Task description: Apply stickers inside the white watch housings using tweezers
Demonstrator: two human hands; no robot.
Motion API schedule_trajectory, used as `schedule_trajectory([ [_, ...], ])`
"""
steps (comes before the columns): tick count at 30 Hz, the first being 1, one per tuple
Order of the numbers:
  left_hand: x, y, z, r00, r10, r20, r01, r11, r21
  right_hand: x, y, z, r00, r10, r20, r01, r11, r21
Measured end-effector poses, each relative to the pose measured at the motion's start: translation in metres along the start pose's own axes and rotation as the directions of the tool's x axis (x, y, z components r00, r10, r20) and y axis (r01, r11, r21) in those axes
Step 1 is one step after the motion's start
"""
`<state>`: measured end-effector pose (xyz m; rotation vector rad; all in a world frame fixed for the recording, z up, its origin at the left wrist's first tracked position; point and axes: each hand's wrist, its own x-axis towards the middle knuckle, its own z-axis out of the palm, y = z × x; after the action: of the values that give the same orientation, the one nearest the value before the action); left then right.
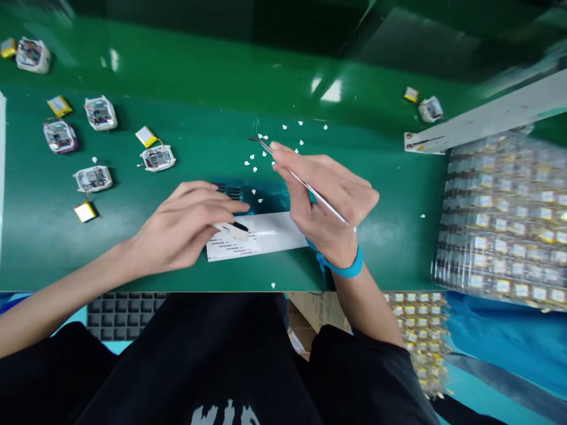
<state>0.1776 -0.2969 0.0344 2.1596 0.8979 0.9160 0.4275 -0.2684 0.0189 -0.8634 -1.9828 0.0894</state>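
My right hand [328,200] grips thin metal tweezers [297,177], their tips pointing up-left over a scatter of tiny white bits [266,154] on the green table. A blue strap circles that wrist. My left hand [190,221] rests on the near end of a white label sheet [270,235] and pinches a small white-and-black piece [233,229] at its fingertips. Just beyond the sheet lies a blue tray [261,198] with dark slots.
Several small open devices [157,157] and yellow battery cells [145,136] lie at the left. Wrapped trays of yellow-labelled cells [505,218] are stacked at the right, beside a white bar [482,121]. A dark grid tray [119,313] sits below the table edge.
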Motion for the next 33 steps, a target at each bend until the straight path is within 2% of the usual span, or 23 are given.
schedule_trajectory([
  [1,0.005,0.005,-0.002,0.991,-0.085,-0.104,0.071,0.989,-0.133,0.0,-0.001,0.0,0.998,-0.025,-0.049,0.024,1.0,-0.017],
  [2,0.011,0.007,-0.004,0.954,-0.222,-0.204,0.159,0.946,-0.283,0.0,-0.003,0.0,0.995,-0.045,-0.089,0.043,0.999,-0.03],
  [3,0.017,0.007,-0.005,0.906,-0.345,-0.243,0.218,0.876,-0.431,0.0,-0.005,0.0,0.991,-0.062,-0.119,0.059,0.998,-0.033],
  [5,0.028,0.001,-0.006,0.806,-0.572,-0.152,0.347,0.664,-0.662,-0.001,-0.009,0.001,0.987,-0.079,-0.139,0.079,0.997,-0.011],
  [7,0.034,-0.009,-0.002,0.724,-0.69,-0.005,0.441,0.468,-0.765,-0.003,-0.012,0.0,0.991,-0.1,-0.09,0.101,0.995,0.015],
  [8,0.034,-0.012,0.001,0.696,-0.717,0.022,0.457,0.419,-0.784,-0.004,-0.014,0.0,0.99,-0.127,-0.053,0.128,0.992,0.019],
  [12,0.028,-0.013,0.013,0.643,-0.763,-0.06,0.436,0.429,-0.791,-0.005,-0.021,-0.005,0.962,-0.241,0.127,0.246,0.969,-0.02],
  [14,0.026,-0.009,0.014,0.606,-0.791,-0.082,0.419,0.405,-0.812,-0.004,-0.024,-0.007,0.943,-0.271,0.193,0.283,0.958,-0.037],
  [18,0.028,-0.002,0.009,0.529,-0.846,-0.075,0.4,0.326,-0.856,-0.002,-0.027,-0.007,0.915,-0.32,0.247,0.342,0.938,-0.05],
  [20,0.029,0.0,0.006,0.513,-0.856,-0.065,0.415,0.313,-0.854,-0.002,-0.027,-0.006,0.913,-0.32,0.252,0.348,0.935,-0.071],
  [33,0.027,0.006,0.01,0.519,-0.85,-0.095,0.454,0.367,-0.812,0.0,-0.03,-0.003,0.898,-0.339,0.28,0.376,0.922,-0.088],
])
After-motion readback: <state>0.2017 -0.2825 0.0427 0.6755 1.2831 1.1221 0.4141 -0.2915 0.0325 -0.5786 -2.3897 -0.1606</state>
